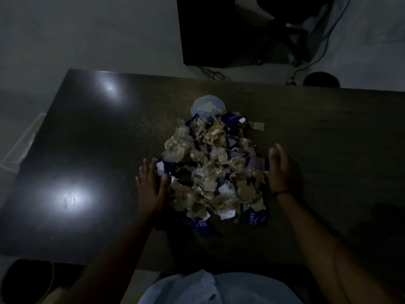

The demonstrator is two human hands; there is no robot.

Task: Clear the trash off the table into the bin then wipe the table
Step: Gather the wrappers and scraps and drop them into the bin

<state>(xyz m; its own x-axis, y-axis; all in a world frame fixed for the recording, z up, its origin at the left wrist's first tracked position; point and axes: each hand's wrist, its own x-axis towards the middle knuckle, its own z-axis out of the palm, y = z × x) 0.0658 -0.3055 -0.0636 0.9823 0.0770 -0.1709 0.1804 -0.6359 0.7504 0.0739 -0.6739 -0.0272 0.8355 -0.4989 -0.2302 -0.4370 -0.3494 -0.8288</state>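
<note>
A heap of trash (210,170) lies in the middle of the dark table (87,139): crumpled clear plastic, brown cardboard scraps, blue wrappers and white paper. A pale round lid (207,105) sits at its far end. My left hand (152,185) rests flat against the heap's left side, fingers spread and touching a blue-and-white wrapper. My right hand (280,170) stands on edge at the heap's right side, fingers apart, holding nothing. A dark round bin (28,281) shows at the lower left, below the table's near edge.
The room is dim, with two bright light reflections on the table's left half. Beyond the far edge stand a black box-like object (219,31), a chair base (289,34) and cables on the floor. A dark round object (321,80) sits behind the far right edge.
</note>
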